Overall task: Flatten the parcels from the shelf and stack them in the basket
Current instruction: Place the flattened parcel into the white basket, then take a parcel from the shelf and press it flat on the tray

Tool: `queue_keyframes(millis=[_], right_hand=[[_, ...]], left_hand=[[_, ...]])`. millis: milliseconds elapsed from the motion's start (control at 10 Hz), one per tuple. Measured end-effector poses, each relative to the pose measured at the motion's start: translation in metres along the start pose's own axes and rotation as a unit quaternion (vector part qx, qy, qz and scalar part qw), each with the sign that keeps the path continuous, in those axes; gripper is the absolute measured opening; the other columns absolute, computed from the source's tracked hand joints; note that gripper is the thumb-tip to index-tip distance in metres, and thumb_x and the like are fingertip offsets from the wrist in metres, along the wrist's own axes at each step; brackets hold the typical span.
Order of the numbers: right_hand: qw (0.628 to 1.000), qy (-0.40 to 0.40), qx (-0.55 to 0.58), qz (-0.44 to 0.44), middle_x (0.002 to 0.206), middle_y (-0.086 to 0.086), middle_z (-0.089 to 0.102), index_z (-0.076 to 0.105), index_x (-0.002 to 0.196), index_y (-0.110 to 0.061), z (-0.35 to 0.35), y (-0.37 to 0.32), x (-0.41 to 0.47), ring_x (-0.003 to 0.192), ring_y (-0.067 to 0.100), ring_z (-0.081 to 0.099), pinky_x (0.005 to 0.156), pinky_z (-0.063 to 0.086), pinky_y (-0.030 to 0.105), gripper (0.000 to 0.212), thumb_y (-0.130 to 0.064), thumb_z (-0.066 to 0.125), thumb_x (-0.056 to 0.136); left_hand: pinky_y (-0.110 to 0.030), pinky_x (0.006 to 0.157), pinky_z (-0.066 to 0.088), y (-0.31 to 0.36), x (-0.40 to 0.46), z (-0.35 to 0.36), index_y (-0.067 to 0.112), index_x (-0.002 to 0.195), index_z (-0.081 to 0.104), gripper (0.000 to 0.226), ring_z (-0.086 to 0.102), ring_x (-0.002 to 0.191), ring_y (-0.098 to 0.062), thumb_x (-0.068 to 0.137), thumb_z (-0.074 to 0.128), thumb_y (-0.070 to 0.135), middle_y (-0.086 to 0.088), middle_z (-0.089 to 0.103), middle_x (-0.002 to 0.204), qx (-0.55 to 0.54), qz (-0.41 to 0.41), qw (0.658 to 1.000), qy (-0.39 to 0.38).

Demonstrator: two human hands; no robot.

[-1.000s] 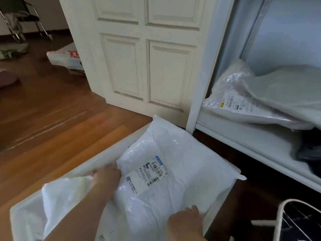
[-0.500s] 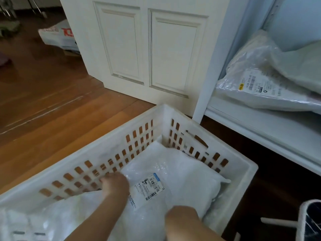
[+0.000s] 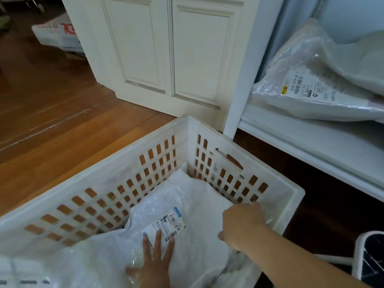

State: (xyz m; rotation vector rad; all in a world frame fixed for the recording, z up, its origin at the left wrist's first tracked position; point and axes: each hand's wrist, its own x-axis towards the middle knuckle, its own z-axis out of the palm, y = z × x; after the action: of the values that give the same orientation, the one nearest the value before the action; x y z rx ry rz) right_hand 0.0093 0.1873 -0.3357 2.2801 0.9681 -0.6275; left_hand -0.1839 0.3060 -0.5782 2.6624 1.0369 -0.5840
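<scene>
A white plastic parcel point(image 3: 193, 200) with a printed label lies inside the white slotted basket point(image 3: 128, 161) on the floor. My left hand point(image 3: 154, 260) presses flat on it, fingers spread, fingertips on the label. My right hand point(image 3: 242, 225) is at the parcel's right edge by the basket's right wall, its fingers bent downward and hidden from view. More white parcels lie under it at the lower left. On the white shelf point(image 3: 311, 140) to the right sit a clear-wrapped parcel point(image 3: 301, 84) with a label and a pale one partly on top of it.
White panelled doors point(image 3: 166, 48) stand behind the basket. A bag with red print point(image 3: 58, 34) lies on the wooden floor at the far left. A white-framed object with dark fabric point(image 3: 369, 256) is at the lower right. Dark gap under the shelf.
The parcel went from above the basket down into it. My left hand opened flat on the label, and my right hand moved to the parcel's right edge.
</scene>
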Motion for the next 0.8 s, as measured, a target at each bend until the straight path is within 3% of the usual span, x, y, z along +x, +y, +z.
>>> queue_keyframes(millis=[100,200,300,500,600,700,800], right_hand=[[0.999,0.033,0.008,0.004,0.114,0.004,0.061,0.057,0.118,-0.016,-0.003,0.003,-0.005,0.106,0.023,0.055,0.096,0.036,0.038,0.034,-0.041,0.044,0.099],[0.997,0.061,0.035,-0.013,0.116,0.004,0.059,0.055,0.120,-0.015,-0.007,0.011,-0.015,0.107,0.022,0.053,0.096,0.036,0.036,0.037,-0.043,0.043,0.099],[0.993,0.103,0.061,-0.006,0.119,0.004,0.058,0.055,0.120,-0.015,-0.014,0.031,-0.041,0.109,0.023,0.051,0.098,0.034,0.036,0.039,-0.046,0.042,0.098],[0.982,0.157,0.098,0.026,0.123,0.010,0.054,0.056,0.122,-0.013,-0.018,0.097,-0.118,0.112,0.026,0.048,0.098,0.036,0.039,0.036,-0.035,0.037,0.101],[0.978,0.163,0.123,0.049,0.130,0.011,0.050,0.053,0.130,-0.013,-0.003,0.140,-0.159,0.120,0.029,0.042,0.102,0.032,0.041,0.044,-0.042,0.037,0.101],[0.969,0.178,0.153,0.081,0.128,0.012,0.050,0.055,0.126,-0.011,0.013,0.182,-0.207,0.122,0.029,0.041,0.105,0.030,0.041,0.045,-0.044,0.041,0.099],[0.951,0.213,0.189,0.121,0.127,0.011,0.051,0.058,0.122,-0.010,0.030,0.221,-0.253,0.122,0.025,0.042,0.104,0.029,0.037,0.042,-0.041,0.043,0.099]], left_hand=[[-0.070,0.055,0.048,0.002,-0.004,-0.011,0.036,0.152,-0.003,0.180,0.060,0.108,-0.047,-0.004,0.088,0.035,-0.007,0.001,0.161,-0.003,0.050,0.992,-0.115],[-0.068,0.095,0.040,0.043,0.002,-0.095,0.030,0.153,0.003,0.120,0.019,0.142,-0.044,0.065,0.082,0.047,-0.007,-0.010,0.161,0.054,0.010,0.984,-0.169],[-0.040,0.101,0.045,0.078,-0.005,-0.174,0.016,0.139,0.044,0.065,0.051,0.123,-0.024,0.085,0.063,0.046,-0.005,0.046,0.141,0.067,0.055,0.983,-0.163],[-0.027,0.097,0.045,0.151,-0.040,-0.290,0.019,0.134,0.049,0.046,0.055,0.118,-0.017,0.095,0.051,0.042,0.000,0.056,0.133,-0.030,0.145,0.989,0.023],[-0.026,0.100,0.041,0.190,-0.081,-0.331,0.020,0.140,0.044,0.052,0.052,0.124,-0.014,0.096,0.049,0.046,0.001,0.054,0.137,-0.071,0.204,0.974,0.066],[-0.023,0.095,0.041,0.228,-0.128,-0.360,0.020,0.135,0.049,0.051,0.056,0.117,-0.011,0.092,0.053,0.048,0.004,0.061,0.127,-0.129,0.257,0.956,0.054],[-0.026,0.080,0.050,0.269,-0.162,-0.376,0.012,0.112,0.064,0.048,0.066,0.095,-0.016,0.079,0.072,0.045,-0.001,0.070,0.101,-0.340,0.258,0.903,-0.041]])
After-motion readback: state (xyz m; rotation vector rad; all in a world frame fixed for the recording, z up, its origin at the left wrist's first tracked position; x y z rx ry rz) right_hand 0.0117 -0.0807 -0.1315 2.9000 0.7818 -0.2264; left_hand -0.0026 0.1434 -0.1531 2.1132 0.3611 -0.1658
